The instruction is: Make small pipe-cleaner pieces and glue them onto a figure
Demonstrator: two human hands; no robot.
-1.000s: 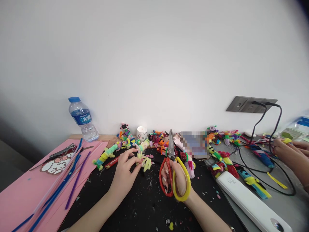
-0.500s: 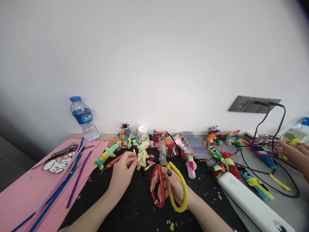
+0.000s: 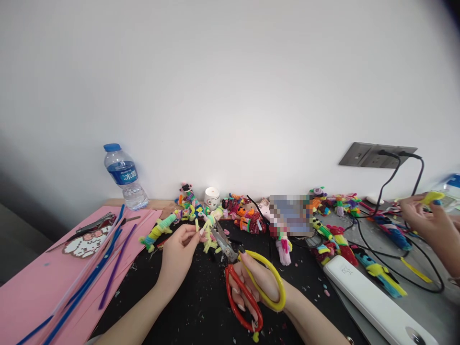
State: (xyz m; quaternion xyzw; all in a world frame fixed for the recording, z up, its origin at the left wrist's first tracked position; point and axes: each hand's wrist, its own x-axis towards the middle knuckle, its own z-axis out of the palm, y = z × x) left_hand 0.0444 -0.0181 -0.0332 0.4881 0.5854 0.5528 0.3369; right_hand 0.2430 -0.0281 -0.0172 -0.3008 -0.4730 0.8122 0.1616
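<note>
My right hand (image 3: 257,282) grips scissors (image 3: 228,251) with one red and one yellow handle. Their blades are parted and point up and left, toward my other hand. Between the thumb and fingers of my left hand (image 3: 182,247), a short pale yellow-green pipe cleaner (image 3: 197,224) is pinched, its end sticking up. Cut pale yellow-green pieces (image 3: 209,243) lie just behind the blades on the black mat (image 3: 151,297). A green and yellow pipe-cleaner figure (image 3: 158,232) rests to the left of my left hand.
Pink sheets (image 3: 21,292) at left carry blue and purple pipe cleaners (image 3: 102,254). A water bottle (image 3: 124,177) and a paper cup (image 3: 212,197) stand by the wall. Rightward are pipe-cleaner figures (image 3: 338,239), a white device (image 3: 377,299), black cables (image 3: 395,254) and another person's hands (image 3: 424,215).
The scissors have swung from pointing upward to pointing left, with the blades opened near my left hand. My left hand has shifted slightly left. The other person's hands have moved up and left.
</note>
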